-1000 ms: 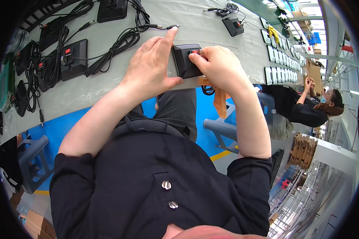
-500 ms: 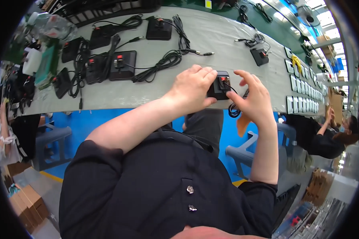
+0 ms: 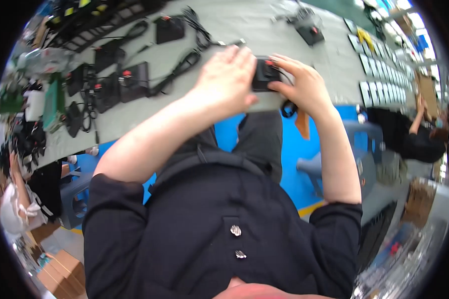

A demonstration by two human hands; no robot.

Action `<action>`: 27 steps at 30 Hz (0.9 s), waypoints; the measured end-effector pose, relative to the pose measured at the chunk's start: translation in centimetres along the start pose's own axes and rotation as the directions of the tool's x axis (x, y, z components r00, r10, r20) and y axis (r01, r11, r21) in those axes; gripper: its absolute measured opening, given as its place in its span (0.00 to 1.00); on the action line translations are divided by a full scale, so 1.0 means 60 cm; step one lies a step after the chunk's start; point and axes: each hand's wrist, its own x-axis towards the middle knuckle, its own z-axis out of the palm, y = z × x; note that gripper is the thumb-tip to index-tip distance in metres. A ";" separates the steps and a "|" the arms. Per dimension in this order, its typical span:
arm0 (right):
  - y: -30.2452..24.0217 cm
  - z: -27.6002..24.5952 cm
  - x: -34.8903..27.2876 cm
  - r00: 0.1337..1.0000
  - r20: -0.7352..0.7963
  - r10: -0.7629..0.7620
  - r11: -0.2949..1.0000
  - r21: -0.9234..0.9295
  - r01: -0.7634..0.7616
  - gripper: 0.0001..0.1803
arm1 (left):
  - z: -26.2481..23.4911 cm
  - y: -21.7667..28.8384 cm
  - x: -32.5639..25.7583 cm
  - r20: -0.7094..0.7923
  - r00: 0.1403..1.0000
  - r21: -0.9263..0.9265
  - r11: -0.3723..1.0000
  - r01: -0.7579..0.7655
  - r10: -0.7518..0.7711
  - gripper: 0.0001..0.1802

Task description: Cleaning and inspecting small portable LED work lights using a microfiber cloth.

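Currently gripping a small black box-shaped device with a red button [image 3: 264, 74] at the near edge of the grey worktop [image 3: 224, 30]: left hand [image 3: 224, 79] flat and mostly open, palm pressed over the device's left end; right hand [image 3: 302, 84] curled round its right end, fingers closed on it. Judged mid-step, with the unit handled but not yet set down. Finished or waiting, cannot tell: several similar black boxes with red buttons and coiled black cables [image 3: 119, 82] toward the left edge, another [image 3: 168, 29] near the far edge, one more [image 3: 309, 30] far right. Along the right edge, a row of flat pale rectangular packets [image 3: 379, 70]. At the far left corner, a green rectangular tray [image 3: 52, 102]. Below, off the worktop, brown cardboard boxes [image 3: 421, 199] at right and [image 3: 55, 271] lower left. Label details too blurred to read.
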 end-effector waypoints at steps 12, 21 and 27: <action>-0.019 -0.006 0.257 0.976 0.095 0.194 0.958 -0.235 -0.167 0.30 | -0.080 -0.223 0.027 -0.023 0.986 0.318 0.934 0.163 -0.165 0.27; -0.165 0.094 0.346 0.992 0.124 -0.035 0.994 -0.096 0.047 0.22 | -0.095 -0.321 -0.008 -0.020 0.988 0.249 0.957 0.152 -0.152 0.30; 0.015 -0.093 0.237 0.937 -0.012 0.350 0.894 -0.295 -0.337 0.29 | -0.151 -0.252 -0.024 -0.090 0.990 0.050 0.992 0.112 -0.107 0.32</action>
